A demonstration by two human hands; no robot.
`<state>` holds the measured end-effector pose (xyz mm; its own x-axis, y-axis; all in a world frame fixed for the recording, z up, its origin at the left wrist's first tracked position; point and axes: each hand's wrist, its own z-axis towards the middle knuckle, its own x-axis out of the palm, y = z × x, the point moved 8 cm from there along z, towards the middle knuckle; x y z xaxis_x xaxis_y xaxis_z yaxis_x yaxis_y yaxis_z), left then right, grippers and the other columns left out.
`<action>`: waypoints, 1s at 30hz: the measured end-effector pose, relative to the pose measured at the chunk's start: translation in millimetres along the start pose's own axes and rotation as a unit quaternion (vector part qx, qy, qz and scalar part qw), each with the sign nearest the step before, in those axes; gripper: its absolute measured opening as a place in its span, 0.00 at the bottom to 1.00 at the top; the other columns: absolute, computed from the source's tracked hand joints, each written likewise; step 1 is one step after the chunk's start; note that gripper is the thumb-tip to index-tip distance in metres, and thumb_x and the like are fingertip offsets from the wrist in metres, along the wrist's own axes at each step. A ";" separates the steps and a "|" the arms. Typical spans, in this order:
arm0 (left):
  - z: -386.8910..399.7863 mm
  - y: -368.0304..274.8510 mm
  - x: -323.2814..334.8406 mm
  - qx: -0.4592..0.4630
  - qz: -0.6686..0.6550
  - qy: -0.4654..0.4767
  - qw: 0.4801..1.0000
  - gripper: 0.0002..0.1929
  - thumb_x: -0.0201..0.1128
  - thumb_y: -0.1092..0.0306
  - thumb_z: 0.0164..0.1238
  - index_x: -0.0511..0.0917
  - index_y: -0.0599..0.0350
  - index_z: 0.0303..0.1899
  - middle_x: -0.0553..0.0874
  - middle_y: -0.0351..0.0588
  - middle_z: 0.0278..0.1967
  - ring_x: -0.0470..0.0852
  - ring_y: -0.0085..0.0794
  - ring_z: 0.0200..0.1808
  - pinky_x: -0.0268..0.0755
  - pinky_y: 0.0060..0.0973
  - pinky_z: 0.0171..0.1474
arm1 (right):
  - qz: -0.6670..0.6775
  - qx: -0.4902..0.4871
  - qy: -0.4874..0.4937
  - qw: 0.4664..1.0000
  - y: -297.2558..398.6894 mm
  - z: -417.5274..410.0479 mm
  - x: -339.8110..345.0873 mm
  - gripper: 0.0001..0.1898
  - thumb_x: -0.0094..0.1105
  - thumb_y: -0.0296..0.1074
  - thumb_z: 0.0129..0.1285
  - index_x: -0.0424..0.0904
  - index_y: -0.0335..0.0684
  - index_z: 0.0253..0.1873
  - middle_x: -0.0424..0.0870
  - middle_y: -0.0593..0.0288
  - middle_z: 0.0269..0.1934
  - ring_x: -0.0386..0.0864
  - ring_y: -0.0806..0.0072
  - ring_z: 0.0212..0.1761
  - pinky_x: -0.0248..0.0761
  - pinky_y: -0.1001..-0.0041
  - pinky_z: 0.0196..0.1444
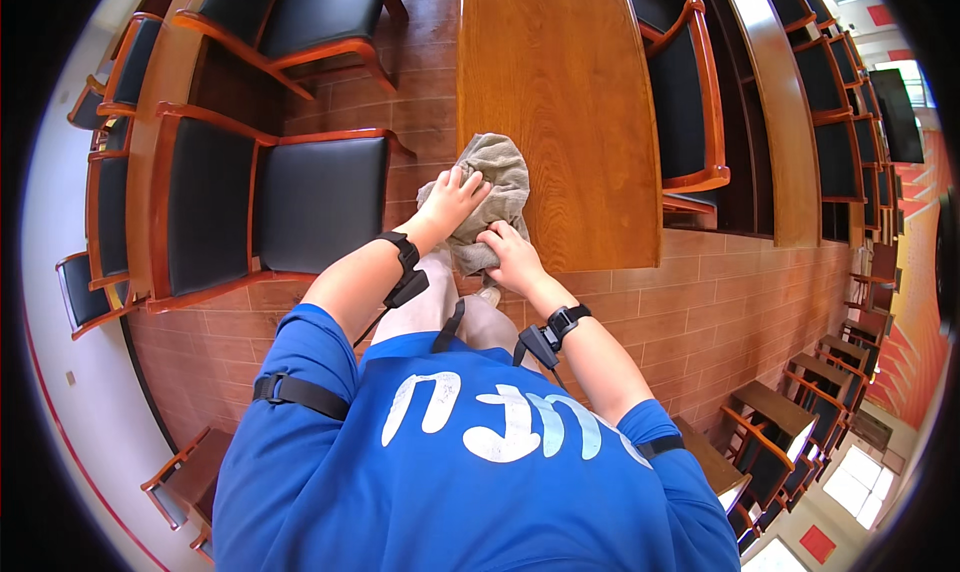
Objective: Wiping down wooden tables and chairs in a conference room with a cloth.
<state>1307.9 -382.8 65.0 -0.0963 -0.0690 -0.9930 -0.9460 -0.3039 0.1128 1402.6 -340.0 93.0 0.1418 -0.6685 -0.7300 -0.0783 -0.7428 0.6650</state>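
A crumpled grey cloth [501, 173] is bunched up at the near left edge of a wooden table [577, 121], partly in front of the tabletop. My left hand [454, 199] holds the cloth from the left, its fingers spread across the folds and its thumb hidden. On the lower right side, my right hand [515, 258] grips the cloth with bent fingers. Some fabric hangs below the hands, near my knees. Whether the cloth touches the tabletop is hard to tell.
Close by on the left stands a wooden armchair [322, 197] with a black padded seat. Another chair [686, 106] is at the table's right side. Further right runs a long wooden desk [784, 121] with rows of chairs. Reddish-brown tiles [712, 287] cover the floor.
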 end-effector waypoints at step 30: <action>234.0 236.5 16.1 0.082 0.122 -0.066 0.987 0.36 0.67 0.67 0.46 0.64 0.38 0.61 0.70 0.37 0.54 0.73 0.37 0.51 0.68 0.32 0.49 | -0.073 0.239 -0.144 0.958 -41.2 25.4 -98.3 0.28 0.63 0.31 0.54 0.67 0.43 0.61 0.64 0.53 0.63 0.65 0.56 0.63 0.60 0.60 0.63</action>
<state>1010.2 -233.4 67.3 -0.3563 0.0068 -0.9344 -0.9262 -0.1350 0.3521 1366.8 -244.6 133.4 -0.0868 -0.4879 -0.8686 -0.5308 -0.7151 0.4548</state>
